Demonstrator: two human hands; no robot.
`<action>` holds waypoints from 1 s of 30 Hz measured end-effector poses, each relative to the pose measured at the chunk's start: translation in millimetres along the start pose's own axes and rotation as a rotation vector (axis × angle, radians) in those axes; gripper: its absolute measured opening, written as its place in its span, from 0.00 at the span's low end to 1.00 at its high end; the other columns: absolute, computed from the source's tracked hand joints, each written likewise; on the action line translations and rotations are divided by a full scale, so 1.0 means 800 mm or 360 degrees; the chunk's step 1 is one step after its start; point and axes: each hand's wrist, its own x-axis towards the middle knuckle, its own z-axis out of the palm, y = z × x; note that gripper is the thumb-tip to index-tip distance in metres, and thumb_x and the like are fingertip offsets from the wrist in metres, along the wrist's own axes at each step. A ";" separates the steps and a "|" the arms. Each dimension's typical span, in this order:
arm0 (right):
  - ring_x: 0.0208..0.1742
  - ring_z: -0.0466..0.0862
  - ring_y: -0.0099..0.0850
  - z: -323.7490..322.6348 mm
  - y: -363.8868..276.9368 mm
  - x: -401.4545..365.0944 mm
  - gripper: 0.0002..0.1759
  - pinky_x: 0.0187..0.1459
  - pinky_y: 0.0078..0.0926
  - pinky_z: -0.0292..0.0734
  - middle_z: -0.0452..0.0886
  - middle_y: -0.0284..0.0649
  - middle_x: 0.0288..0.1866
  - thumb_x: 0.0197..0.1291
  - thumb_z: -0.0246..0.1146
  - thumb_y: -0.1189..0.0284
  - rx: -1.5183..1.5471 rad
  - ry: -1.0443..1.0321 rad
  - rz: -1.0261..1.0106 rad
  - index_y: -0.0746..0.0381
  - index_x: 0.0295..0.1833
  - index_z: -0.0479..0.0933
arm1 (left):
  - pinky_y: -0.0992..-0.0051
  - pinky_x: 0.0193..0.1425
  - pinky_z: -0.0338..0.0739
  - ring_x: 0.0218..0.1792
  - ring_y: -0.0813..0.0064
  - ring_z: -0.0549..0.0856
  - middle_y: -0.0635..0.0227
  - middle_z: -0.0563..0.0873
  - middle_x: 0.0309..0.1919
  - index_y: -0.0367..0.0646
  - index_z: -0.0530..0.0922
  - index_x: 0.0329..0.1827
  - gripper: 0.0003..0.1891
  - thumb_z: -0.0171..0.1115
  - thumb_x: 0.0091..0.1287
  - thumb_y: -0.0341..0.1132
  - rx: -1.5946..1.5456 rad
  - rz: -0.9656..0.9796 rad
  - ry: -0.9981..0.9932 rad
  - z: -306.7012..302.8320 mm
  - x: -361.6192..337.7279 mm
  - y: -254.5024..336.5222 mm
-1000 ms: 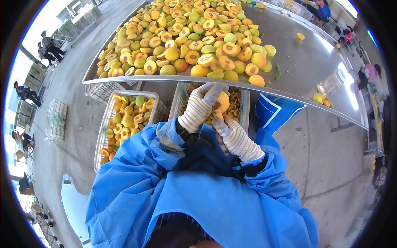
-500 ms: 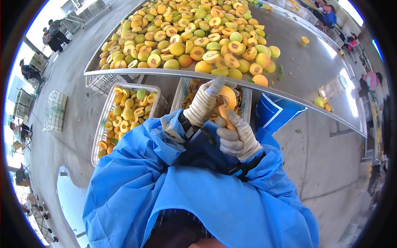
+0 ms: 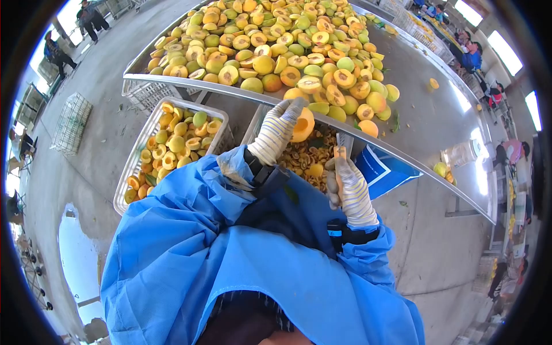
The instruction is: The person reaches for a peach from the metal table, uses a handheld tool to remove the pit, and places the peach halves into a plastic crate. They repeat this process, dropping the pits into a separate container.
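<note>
My left hand (image 3: 278,130), in a striped glove, grips a yellow peach half (image 3: 303,126) at the table's front edge. Its hollow faces up, with no stone visible in it. Apart from it, on the right, my gloved right hand (image 3: 353,192) is closed around the wooden handle of a pitting tool (image 3: 340,153); the metal end points up and away. Below both hands, a crate of peach stones and scraps (image 3: 307,164) stands under the table edge. Many halved peaches (image 3: 264,63), several with stones in them, are heaped on the metal table (image 3: 420,123).
On the left, a white crate (image 3: 122,187) holds pitted peach halves. A blue bag or box (image 3: 384,172) is under the table at right. A clear plastic container (image 3: 458,154) lies on the table. An outlying crate (image 3: 72,123) sits on the floor; people work along both sides.
My right hand and the pitting tool have moved right and away from the peach half. The peach half, still in my left hand, now shows its hollow without the stone.
</note>
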 end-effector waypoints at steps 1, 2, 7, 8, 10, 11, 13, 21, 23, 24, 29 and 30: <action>0.11 0.67 0.19 0.000 0.004 0.003 0.26 0.13 0.18 0.62 0.67 0.29 0.18 0.69 0.59 0.46 -0.0063 0.0037 -0.0048 0.60 0.50 0.71 | 0.82 0.49 0.76 0.43 0.84 0.82 0.74 0.86 0.43 0.39 0.82 0.54 0.17 0.65 0.71 0.43 0.0104 0.0126 -0.0012 -0.005 0.001 0.015; 0.11 0.67 0.20 -0.001 0.008 0.004 0.26 0.13 0.18 0.63 0.66 0.30 0.18 0.70 0.59 0.47 -0.0125 0.0078 -0.0098 0.61 0.51 0.71 | 0.82 0.49 0.76 0.42 0.84 0.82 0.74 0.86 0.43 0.38 0.82 0.54 0.17 0.65 0.71 0.43 0.0184 0.0167 0.0012 -0.012 -0.002 0.031; 0.12 0.65 0.18 -0.002 0.005 -0.005 0.24 0.14 0.19 0.62 0.67 0.28 0.20 0.68 0.61 0.49 -0.0328 0.0031 -0.0101 0.60 0.50 0.71 | 0.72 0.47 0.79 0.39 0.73 0.86 0.63 0.88 0.38 0.39 0.82 0.53 0.16 0.66 0.69 0.41 0.2113 0.0419 0.0191 -0.098 -0.030 0.132; 0.14 0.66 0.18 -0.001 0.002 -0.008 0.24 0.16 0.19 0.62 0.67 0.28 0.21 0.67 0.63 0.49 -0.0370 0.0018 -0.0053 0.59 0.49 0.71 | 0.68 0.49 0.79 0.41 0.65 0.87 0.59 0.88 0.39 0.41 0.82 0.53 0.17 0.67 0.67 0.43 0.2428 0.0249 0.0271 -0.113 -0.041 0.149; 0.15 0.66 0.17 -0.003 0.003 -0.008 0.24 0.17 0.19 0.61 0.68 0.28 0.21 0.67 0.63 0.49 -0.0442 -0.0012 -0.0107 0.60 0.49 0.72 | 0.62 0.52 0.79 0.45 0.54 0.87 0.53 0.88 0.42 0.44 0.83 0.53 0.20 0.67 0.65 0.47 0.2908 -0.0035 0.0353 -0.147 -0.053 0.169; 0.15 0.66 0.17 -0.003 0.003 -0.009 0.24 0.17 0.19 0.61 0.68 0.28 0.21 0.67 0.63 0.49 -0.0480 -0.0026 -0.0130 0.60 0.48 0.72 | 0.60 0.54 0.79 0.47 0.50 0.86 0.51 0.88 0.45 0.45 0.83 0.54 0.21 0.67 0.64 0.49 0.3075 -0.0146 0.0348 -0.166 -0.052 0.168; 0.16 0.67 0.17 0.000 0.000 -0.008 0.25 0.18 0.18 0.61 0.68 0.28 0.21 0.66 0.64 0.49 -0.0444 -0.0026 -0.0136 0.60 0.48 0.72 | 0.60 0.55 0.79 0.50 0.52 0.85 0.52 0.87 0.48 0.45 0.82 0.57 0.22 0.67 0.65 0.48 0.3143 0.0184 0.0291 -0.171 -0.041 0.162; 0.17 0.67 0.16 -0.003 0.002 -0.006 0.25 0.19 0.17 0.62 0.67 0.27 0.22 0.67 0.63 0.49 -0.0370 0.0004 -0.0171 0.61 0.50 0.72 | 0.62 0.51 0.79 0.46 0.51 0.85 0.52 0.86 0.46 0.43 0.83 0.53 0.14 0.64 0.68 0.38 0.2435 0.0926 -0.0316 -0.010 0.125 0.070; 0.17 0.67 0.16 -0.003 0.000 -0.008 0.26 0.19 0.17 0.62 0.67 0.27 0.22 0.67 0.63 0.48 -0.0321 0.0050 -0.0199 0.61 0.50 0.71 | 0.61 0.54 0.78 0.49 0.52 0.85 0.54 0.87 0.46 0.44 0.84 0.53 0.17 0.60 0.70 0.46 0.2357 0.0927 -0.0540 0.032 0.159 0.036; 0.17 0.67 0.16 -0.003 0.000 -0.008 0.26 0.19 0.17 0.62 0.67 0.27 0.22 0.67 0.63 0.48 -0.0314 0.0069 -0.0212 0.61 0.49 0.71 | 0.59 0.60 0.74 0.53 0.53 0.83 0.55 0.86 0.48 0.45 0.84 0.54 0.22 0.56 0.71 0.52 0.2851 0.0712 -0.0572 0.070 0.153 0.041; 0.18 0.67 0.16 -0.008 0.002 -0.007 0.24 0.20 0.17 0.62 0.68 0.27 0.23 0.67 0.63 0.49 -0.0383 0.0073 -0.0271 0.60 0.49 0.71 | 0.49 0.74 0.56 0.65 0.53 0.76 0.52 0.85 0.53 0.43 0.83 0.57 0.38 0.50 0.65 0.69 0.3464 0.0236 -0.0438 0.120 0.170 0.005; 0.19 0.67 0.16 -0.007 0.000 -0.008 0.23 0.20 0.17 0.62 0.68 0.27 0.22 0.68 0.63 0.50 -0.0348 0.0076 -0.0269 0.59 0.48 0.71 | 0.51 0.71 0.60 0.62 0.53 0.78 0.52 0.85 0.52 0.42 0.83 0.55 0.36 0.54 0.64 0.67 0.3379 0.0262 -0.0462 0.123 0.170 0.006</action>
